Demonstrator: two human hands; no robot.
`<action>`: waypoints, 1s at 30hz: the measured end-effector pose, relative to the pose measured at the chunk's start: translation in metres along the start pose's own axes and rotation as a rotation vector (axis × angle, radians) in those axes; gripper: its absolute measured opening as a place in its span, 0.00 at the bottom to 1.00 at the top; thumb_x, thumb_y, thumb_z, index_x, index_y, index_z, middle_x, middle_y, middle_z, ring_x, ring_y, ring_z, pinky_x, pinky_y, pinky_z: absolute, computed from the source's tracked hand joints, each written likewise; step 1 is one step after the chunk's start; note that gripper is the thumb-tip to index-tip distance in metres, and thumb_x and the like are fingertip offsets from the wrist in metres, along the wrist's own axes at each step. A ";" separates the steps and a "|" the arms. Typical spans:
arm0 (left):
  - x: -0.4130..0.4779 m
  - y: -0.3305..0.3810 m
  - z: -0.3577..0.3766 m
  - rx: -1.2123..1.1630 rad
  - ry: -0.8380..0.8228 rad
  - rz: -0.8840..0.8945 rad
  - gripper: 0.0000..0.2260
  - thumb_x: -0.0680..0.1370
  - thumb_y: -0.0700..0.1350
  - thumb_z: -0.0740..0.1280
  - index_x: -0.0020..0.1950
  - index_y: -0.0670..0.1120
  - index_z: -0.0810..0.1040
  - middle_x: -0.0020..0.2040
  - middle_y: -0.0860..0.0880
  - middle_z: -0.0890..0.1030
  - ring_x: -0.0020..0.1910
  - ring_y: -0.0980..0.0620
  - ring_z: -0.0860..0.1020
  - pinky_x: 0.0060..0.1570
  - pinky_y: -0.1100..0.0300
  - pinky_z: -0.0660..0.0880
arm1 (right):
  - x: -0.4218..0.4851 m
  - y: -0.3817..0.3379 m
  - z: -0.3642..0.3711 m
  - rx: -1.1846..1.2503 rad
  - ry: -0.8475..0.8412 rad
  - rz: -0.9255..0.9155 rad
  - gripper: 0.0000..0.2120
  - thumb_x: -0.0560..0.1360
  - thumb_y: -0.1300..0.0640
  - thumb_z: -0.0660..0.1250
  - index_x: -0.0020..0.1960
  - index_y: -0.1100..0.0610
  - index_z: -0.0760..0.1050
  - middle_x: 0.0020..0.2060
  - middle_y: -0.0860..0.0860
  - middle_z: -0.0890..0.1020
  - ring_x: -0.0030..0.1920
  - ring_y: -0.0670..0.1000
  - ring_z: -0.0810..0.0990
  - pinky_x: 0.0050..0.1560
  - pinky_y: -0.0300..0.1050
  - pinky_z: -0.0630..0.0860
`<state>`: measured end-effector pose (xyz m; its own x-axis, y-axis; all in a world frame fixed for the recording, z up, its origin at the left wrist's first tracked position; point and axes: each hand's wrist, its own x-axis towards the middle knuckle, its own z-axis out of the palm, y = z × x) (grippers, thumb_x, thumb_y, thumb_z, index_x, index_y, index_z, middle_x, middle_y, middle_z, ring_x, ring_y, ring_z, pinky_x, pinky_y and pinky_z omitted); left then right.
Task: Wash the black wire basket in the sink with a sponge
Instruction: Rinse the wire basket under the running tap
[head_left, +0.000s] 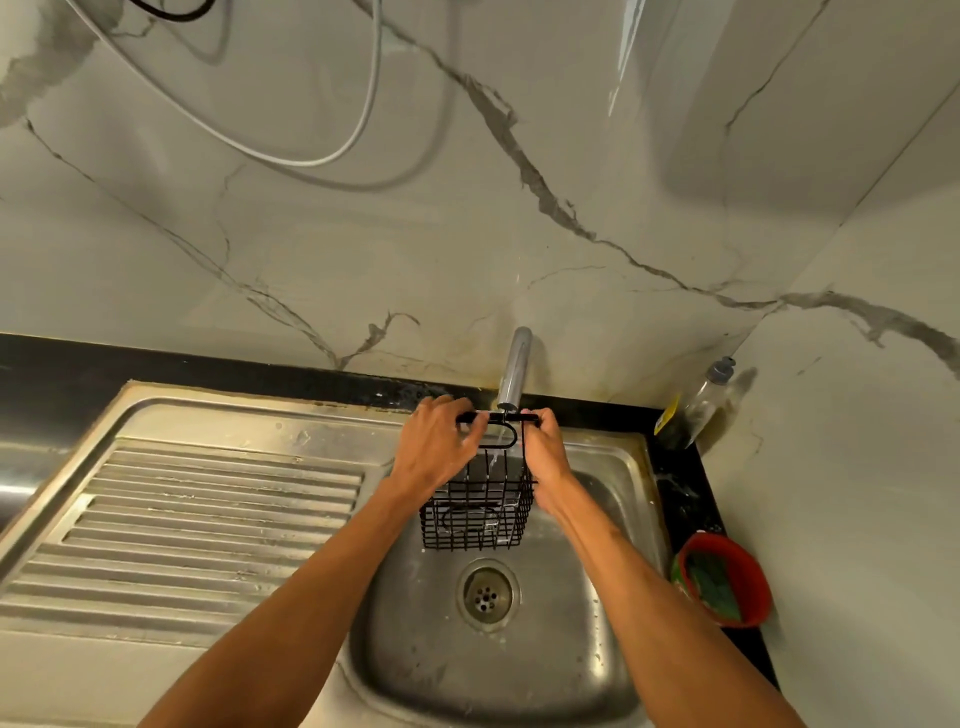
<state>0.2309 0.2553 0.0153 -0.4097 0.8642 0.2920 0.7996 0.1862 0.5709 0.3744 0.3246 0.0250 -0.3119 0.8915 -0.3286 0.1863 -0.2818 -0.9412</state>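
The black wire basket (475, 517) hangs over the steel sink bowl (415, 660), right under the tap (515, 366). A thin stream of water runs from the tap into the basket. My left hand (436, 441) grips the left end of the basket's top bar. My right hand (545, 449) grips the right end and upper right side. A green sponge (714, 584) lies in a red bowl (748, 577) on the counter to the right of the sink, away from both hands.
A ribbed steel draining board (197, 530) fills the left side. The drain (485, 595) sits below the basket. A clear soap bottle (704, 400) stands in the back right corner against the marble wall. A white cable (363, 119) hangs on the wall above.
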 end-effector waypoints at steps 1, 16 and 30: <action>0.001 0.002 0.000 0.064 -0.002 -0.002 0.19 0.81 0.62 0.59 0.47 0.50 0.82 0.41 0.52 0.84 0.43 0.50 0.81 0.53 0.48 0.79 | 0.001 0.000 0.001 0.003 0.012 -0.006 0.04 0.83 0.55 0.58 0.56 0.55 0.69 0.52 0.55 0.76 0.50 0.51 0.75 0.54 0.51 0.73; 0.005 -0.006 0.005 -0.442 -0.120 -0.254 0.21 0.78 0.60 0.69 0.31 0.50 0.73 0.27 0.54 0.72 0.28 0.55 0.68 0.35 0.57 0.64 | -0.038 0.021 0.016 -0.376 -0.228 -0.318 0.25 0.84 0.45 0.52 0.80 0.43 0.51 0.79 0.40 0.50 0.77 0.41 0.49 0.75 0.45 0.50; -0.004 0.005 0.022 -0.481 -0.142 -0.380 0.22 0.83 0.61 0.61 0.33 0.53 0.79 0.28 0.53 0.76 0.30 0.53 0.73 0.37 0.56 0.69 | -0.028 0.020 0.017 -0.179 -0.042 -0.408 0.15 0.83 0.48 0.59 0.67 0.47 0.73 0.62 0.43 0.79 0.62 0.37 0.76 0.64 0.45 0.75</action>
<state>0.2461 0.2625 -0.0002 -0.5381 0.8386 -0.0849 0.3090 0.2900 0.9058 0.3711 0.2881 0.0140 -0.4302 0.9007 0.0601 0.1976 0.1589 -0.9673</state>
